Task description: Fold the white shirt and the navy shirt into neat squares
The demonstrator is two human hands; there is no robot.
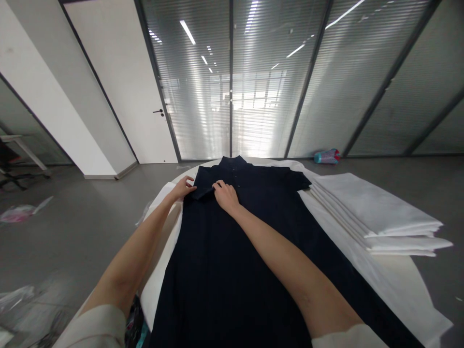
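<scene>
A dark navy polo shirt (pixel 253 227) lies flat, collar away from me, on a round table under a white cloth (pixel 395 280). My left hand (pixel 183 187) rests on the edge of the shirt's left sleeve (pixel 203 186), which is folded in over the body. My right hand (pixel 225 194) presses flat on the shirt just right of that sleeve fold, fingers pinching its edge. Both forearms stretch over the shirt's lower part.
A stack of folded white cloths (pixel 373 212) lies on the table's right side. Behind the table stand glass walls with blinds and a white door (pixel 130 96). A teal and pink object (pixel 326 156) lies on the grey floor. Plastic bags (pixel 20 212) lie at left.
</scene>
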